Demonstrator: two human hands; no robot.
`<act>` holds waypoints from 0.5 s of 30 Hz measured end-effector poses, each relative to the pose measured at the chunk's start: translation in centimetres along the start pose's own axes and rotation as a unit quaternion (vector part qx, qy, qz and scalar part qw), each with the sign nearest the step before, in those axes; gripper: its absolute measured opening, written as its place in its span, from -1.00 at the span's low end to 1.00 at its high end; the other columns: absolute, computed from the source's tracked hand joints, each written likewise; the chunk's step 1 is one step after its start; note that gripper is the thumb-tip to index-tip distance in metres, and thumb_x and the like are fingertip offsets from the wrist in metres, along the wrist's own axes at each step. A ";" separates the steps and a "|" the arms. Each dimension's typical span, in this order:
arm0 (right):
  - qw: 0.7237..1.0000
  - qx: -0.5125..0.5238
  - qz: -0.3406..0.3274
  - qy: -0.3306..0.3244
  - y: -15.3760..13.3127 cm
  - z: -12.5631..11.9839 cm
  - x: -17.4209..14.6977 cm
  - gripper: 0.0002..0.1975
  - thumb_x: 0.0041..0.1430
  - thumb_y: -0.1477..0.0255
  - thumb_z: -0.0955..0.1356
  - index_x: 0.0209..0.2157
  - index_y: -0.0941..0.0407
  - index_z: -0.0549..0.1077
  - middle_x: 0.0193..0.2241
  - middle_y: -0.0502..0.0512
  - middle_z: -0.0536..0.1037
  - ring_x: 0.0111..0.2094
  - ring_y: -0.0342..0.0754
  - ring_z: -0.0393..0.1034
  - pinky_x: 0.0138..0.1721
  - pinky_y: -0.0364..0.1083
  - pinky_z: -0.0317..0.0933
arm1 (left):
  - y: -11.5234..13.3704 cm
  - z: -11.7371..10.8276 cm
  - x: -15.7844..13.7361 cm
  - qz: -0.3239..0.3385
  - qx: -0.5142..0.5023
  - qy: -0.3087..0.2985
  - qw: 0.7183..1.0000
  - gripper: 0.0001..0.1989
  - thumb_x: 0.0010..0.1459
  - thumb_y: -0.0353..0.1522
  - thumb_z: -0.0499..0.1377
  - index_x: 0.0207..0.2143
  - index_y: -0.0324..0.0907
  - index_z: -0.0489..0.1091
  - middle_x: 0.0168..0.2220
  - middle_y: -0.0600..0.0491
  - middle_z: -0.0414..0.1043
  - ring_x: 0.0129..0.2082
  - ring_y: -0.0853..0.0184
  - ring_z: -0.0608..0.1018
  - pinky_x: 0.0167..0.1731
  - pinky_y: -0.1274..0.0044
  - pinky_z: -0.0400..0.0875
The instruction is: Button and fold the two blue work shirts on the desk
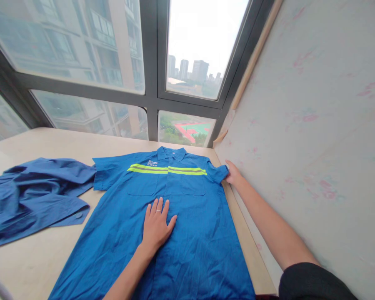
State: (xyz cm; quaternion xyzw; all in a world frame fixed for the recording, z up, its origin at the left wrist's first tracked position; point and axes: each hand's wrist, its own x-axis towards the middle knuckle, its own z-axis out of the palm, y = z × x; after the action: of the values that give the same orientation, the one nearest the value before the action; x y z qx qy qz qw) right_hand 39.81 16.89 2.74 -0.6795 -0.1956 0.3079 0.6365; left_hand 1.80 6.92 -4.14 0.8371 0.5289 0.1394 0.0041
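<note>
A blue short-sleeved work shirt (203, 233) lies front side up on a pale wooden surface, its collar towards the window. A yellow-green reflective band crosses its chest, with white lettering above the band on the left. My left hand (158, 223) rests flat on the middle of the shirt below the chest pockets, fingers spread, a ring on one finger. At the far right, my right hand (233, 171) grips the end of the shirt's right-side sleeve (218, 171), close to the wall. Part of its fingers is hidden behind the cuff.
Another crumpled blue garment (40, 196) lies to the left, touching the shirt's left-side sleeve. A flower-patterned wall (315, 125) rises close on the right. Grey-framed windows (151, 75) stand behind the pale surface (25, 271). Something grey and blurred shows at the lower left corner.
</note>
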 end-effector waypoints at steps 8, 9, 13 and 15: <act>0.993 -0.080 0.089 0.003 1.4 -0.1 0.2 -0.82 -0.02 0.54 0.40 -0.29 0.16 0.43 -0.53 0.03 0.48 -0.49 -0.02 0.42 -0.43 -0.07 0.39 | 4.2 -4.6 9.6 -0.005 0.018 -0.048 0.999 -0.48 0.28 -0.04 -0.03 -0.18 -0.25 0.53 -0.06 -0.27 0.48 -0.01 -0.02 0.47 -0.01 0.15 0.30; 0.994 -0.088 0.066 0.018 1.5 -0.2 0.3 -0.68 -0.07 0.57 0.41 -0.20 0.17 0.43 -0.45 0.06 0.52 -0.41 0.00 0.45 -0.37 -0.07 0.40 | 5.2 -4.4 11.3 0.012 0.010 -0.032 0.999 -0.51 0.28 -0.07 -0.01 -0.13 -0.26 0.51 0.03 -0.29 0.43 0.06 -0.03 0.43 0.05 0.12 0.26; 0.968 -0.201 -0.132 0.077 1.7 -0.5 0.1 -0.25 -0.09 0.59 0.36 0.22 0.18 0.21 0.07 0.26 0.44 0.09 0.12 0.33 0.10 0.00 0.25 | 9.6 -1.4 17.7 0.094 -0.044 -0.023 0.994 -0.53 0.28 -0.16 0.03 0.08 -0.29 0.37 0.20 -0.28 0.28 0.27 -0.02 0.22 0.19 0.11 0.11; 0.942 -0.259 -0.200 0.075 1.7 -0.5 0.0 -0.18 -0.04 0.58 0.29 0.31 0.24 0.06 0.25 0.32 0.24 0.24 0.16 0.16 0.24 0.07 0.08 | 11.5 0.8 20.4 0.141 -0.068 -0.044 0.987 -0.54 0.30 -0.21 0.00 0.11 -0.32 0.34 0.23 -0.26 0.25 0.31 0.01 0.18 0.22 0.17 0.12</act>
State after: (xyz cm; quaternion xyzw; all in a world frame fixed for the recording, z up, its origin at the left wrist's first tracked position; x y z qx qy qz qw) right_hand 39.93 16.31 1.08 -0.7889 -0.3522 0.0604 0.4999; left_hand 20.33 20.07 1.55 0.9066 0.3939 0.1370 0.0647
